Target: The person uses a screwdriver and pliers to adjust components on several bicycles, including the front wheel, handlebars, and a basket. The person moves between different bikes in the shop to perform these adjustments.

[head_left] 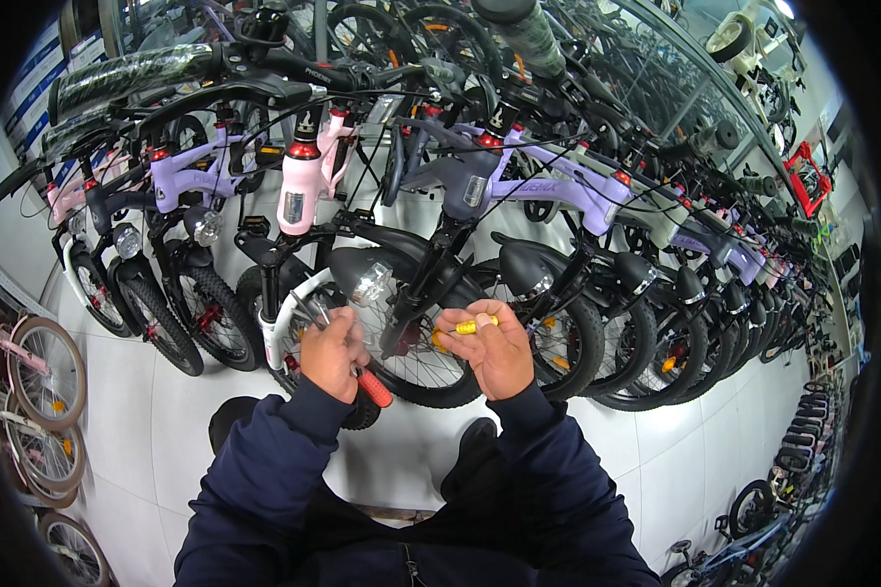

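My left hand [331, 354] is closed around a red-handled tool [373, 387]. Its handle sticks out below the palm, and a thin grey part shows above the fingers; the kind of tool is unclear. Between the thumb and fingers of my right hand [494, 354] is a small yellow cylinder [477, 325], about the size of a battery. Both hands are raised in front of the bikes, apart from each other. Just beyond them is a black headlight [370, 281] with a clear lens, above the front wheel [421, 377] of a dark bike.
A tight row of bicycles spans the view, among them a pink frame [297, 186] and a purple frame [558, 191]. A plastic-wrapped handlebar grip [132, 83] juts out at upper left. More wheels [49, 372] stand at the left edge. White floor tiles [127, 421] lie around my feet.
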The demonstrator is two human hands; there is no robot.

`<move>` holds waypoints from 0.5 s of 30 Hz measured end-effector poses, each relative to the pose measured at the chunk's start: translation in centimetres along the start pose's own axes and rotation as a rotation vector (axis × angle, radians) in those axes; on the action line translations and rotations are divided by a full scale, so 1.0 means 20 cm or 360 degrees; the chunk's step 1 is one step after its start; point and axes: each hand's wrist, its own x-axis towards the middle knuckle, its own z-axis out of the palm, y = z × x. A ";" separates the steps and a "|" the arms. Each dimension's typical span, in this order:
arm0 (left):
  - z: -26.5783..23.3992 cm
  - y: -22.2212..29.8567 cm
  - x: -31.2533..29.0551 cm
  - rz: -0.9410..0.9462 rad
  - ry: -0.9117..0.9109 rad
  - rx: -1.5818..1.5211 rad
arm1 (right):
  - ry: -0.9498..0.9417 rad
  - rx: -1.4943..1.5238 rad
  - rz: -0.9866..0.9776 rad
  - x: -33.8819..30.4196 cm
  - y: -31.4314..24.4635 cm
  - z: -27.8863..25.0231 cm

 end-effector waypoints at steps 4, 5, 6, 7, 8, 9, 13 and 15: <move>0.00 0.00 0.00 -0.0005 -0.0008 0.0012 | -0.0021 -0.1095 -0.0286 -0.02 -0.03 0.00; 0.00 0.00 0.00 -0.0005 -0.0012 0.0010 | 0.0006 -0.1528 -0.0340 -0.03 -0.06 -0.01; 0.00 0.00 0.00 -0.0004 -0.0016 0.0009 | 0.0041 -0.1953 -0.0409 -0.04 -0.08 -0.01; 0.00 0.00 0.00 -0.0005 -0.0012 0.0010 | 0.0090 -0.2120 -0.0599 -0.04 -0.08 0.00; 0.00 0.00 0.00 -0.0006 -0.0008 0.0012 | 0.0148 -0.2275 -0.0808 -0.04 -0.08 0.01; 0.00 0.00 0.00 -0.0008 -0.0005 0.0013 | 0.0213 -0.2433 -0.1001 -0.04 -0.08 0.02; 0.00 0.00 0.00 -0.0008 0.0001 0.0013 | 0.0356 -0.2554 -0.1119 -0.04 -0.06 0.06; 0.00 0.01 -0.01 -0.0013 -0.0001 0.0003 | 0.0370 -0.2522 -0.1161 -0.03 -0.05 0.08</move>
